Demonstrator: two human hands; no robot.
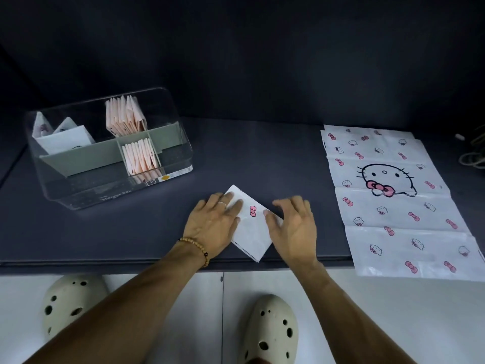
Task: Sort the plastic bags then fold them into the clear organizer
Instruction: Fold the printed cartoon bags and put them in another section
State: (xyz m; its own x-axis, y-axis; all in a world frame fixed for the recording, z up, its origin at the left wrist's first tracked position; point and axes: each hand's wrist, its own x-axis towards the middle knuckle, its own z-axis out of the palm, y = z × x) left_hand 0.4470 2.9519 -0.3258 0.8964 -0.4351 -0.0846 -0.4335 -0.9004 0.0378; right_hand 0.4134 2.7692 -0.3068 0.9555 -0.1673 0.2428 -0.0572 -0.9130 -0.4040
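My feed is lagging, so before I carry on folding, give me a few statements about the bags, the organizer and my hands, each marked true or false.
1. The left hand presses flat on the folded white bag. True.
2. The right hand grips a pink bag. False: its fingers touch the folded white bag's right edge, and it holds nothing pink.
3. The clear organizer sits to the left of the hands. True.
4. The unfolded bags lie inside the organizer. False: they lie flat on the dark surface at right.
5. The folded pink bags stand in organizer compartments. True.
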